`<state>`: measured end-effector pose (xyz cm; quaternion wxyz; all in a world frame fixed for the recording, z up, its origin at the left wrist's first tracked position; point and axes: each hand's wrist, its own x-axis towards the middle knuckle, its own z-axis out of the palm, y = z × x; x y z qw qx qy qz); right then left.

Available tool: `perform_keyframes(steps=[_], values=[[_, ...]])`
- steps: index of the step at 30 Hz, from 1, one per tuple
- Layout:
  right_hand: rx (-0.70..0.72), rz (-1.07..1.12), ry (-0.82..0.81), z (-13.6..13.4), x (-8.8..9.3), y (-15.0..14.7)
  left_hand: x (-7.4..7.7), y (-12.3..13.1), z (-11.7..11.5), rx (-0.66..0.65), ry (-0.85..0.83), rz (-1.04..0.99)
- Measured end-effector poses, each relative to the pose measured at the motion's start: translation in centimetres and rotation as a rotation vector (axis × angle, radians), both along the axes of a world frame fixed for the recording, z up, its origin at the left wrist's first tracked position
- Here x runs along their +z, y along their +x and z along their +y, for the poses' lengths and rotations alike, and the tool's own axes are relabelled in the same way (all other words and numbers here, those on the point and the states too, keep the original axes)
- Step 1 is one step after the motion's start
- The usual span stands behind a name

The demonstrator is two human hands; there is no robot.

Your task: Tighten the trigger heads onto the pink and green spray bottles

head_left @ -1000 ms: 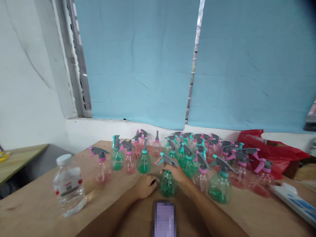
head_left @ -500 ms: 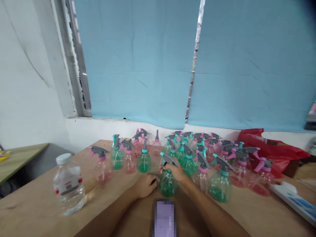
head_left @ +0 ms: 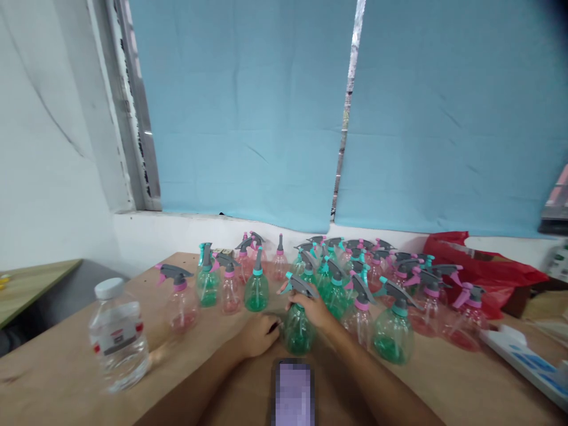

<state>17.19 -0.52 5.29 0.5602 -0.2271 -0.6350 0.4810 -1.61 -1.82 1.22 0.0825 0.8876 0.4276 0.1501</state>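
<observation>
From the head view, I am finding a purple object (head_left: pixel 293 395) hard to make out: it is showing only as coarse pixels, and the bottom edge is cutting it off. Spray bottles in the rear rows (head_left: pixel 354 251) are overlapping, nearer ones hiding their bodies. My right grip (head_left: pixel 312 306) is grasping a green spray bottle (head_left: pixel 299 332) around its neck, covering part of it; the bottle is standing on the counter (head_left: pixel 177 355), its body below that grip. My left grip (head_left: pixel 256 335) is resting just left of the bottle, fingers curling, whether clenched I cannot tell.
</observation>
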Motion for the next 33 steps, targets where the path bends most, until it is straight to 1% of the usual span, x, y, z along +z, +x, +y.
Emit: perform_keyframes(steps=[6, 12, 16, 23, 29, 33], values=[[-0.003, 0.025, -0.042, 0.06, -0.46, 0.11, 0.29, 0.09, -0.19, -0.02, -0.001, -0.015], [-0.012, -0.042, 0.034, 0.29, -0.28, 0.13, 0.37, 0.11, -0.15, -0.004, -0.004, 0.002], [-0.006, -0.044, 0.05, 0.3, -0.2, 0.12, 0.34, 0.1, -0.14, 0.0, 0.0, 0.007], [-0.037, 0.023, -0.044, 0.17, -0.66, 0.12, -0.04, 0.04, 0.02, -0.002, 0.005, 0.006], [-0.027, -0.044, 0.042, 0.15, -0.17, 0.12, 0.01, 0.03, -0.01, -0.004, 0.002, -0.004], [-0.015, -0.06, 0.06, 0.13, 0.05, 0.13, 0.33, 0.13, -0.11, 0.011, -0.026, -0.015]])
